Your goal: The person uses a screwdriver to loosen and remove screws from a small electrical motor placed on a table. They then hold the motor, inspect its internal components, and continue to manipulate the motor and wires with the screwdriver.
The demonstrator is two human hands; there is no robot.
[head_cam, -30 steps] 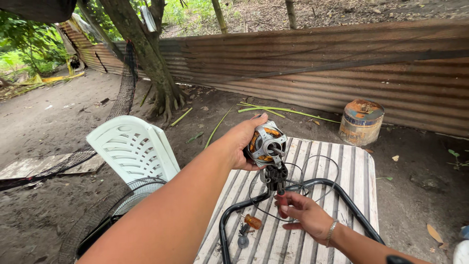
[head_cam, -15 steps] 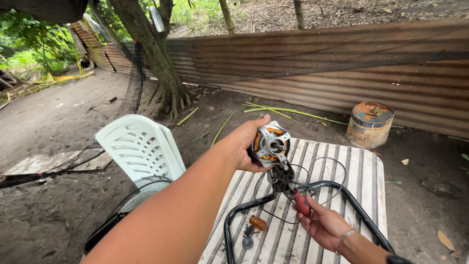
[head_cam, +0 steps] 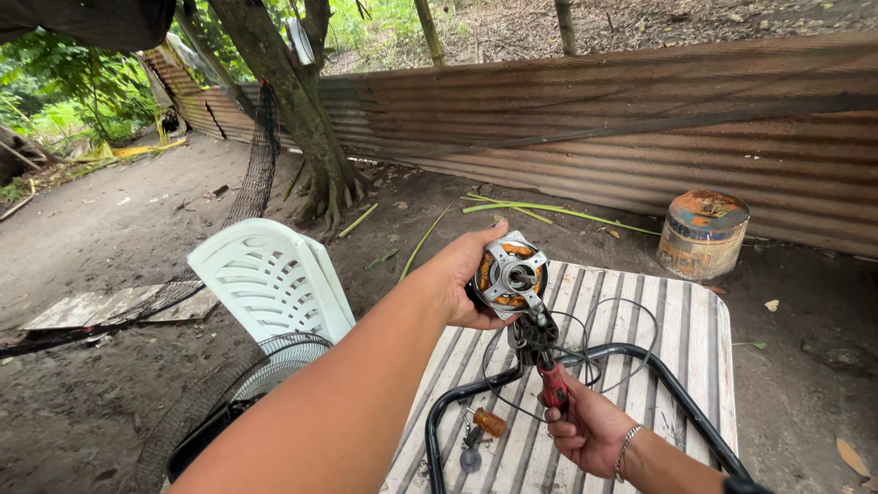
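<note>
Copper and metal: orange-brown windings show inside the silver frame of the fan motor (head_cam: 508,275), which is held up in the air above the near-left part of the tabletop (head_cam: 695,338).
Left hand: the left hand (head_cam: 466,279) cups the fan motor from its left side; the fingers wrap around the back and the thumb lies over the top edge, clamped on the housing.
Right hand: the right hand (head_cam: 590,428) is below the fan motor, its fingers curled tight around the red handle of a screwdriver (head_cam: 551,380); the shaft points up into the dark bracket under the fan motor.
Wires: thin wires (head_cam: 594,343) loop down from the fan motor and trail across the tabletop.
Tabletop: striped in pale and dark slats, standing on bare dirt.
Black tube: a bent black tube (head_cam: 640,357) arches over the tabletop, just beneath the fan motor.
Small parts: an orange-handled tool (head_cam: 487,422) and a small dark piece lie on the tabletop, below and left of the fan motor.
White chair: a white plastic chair (head_cam: 272,284) stands left of the tabletop.
Fan guard: a wire fan guard (head_cam: 265,375) lies on the ground by the white plastic chair.
Rusty can: a rusty can (head_cam: 701,233) sits beyond the tabletop, against the corrugated fence (head_cam: 585,119).
</note>
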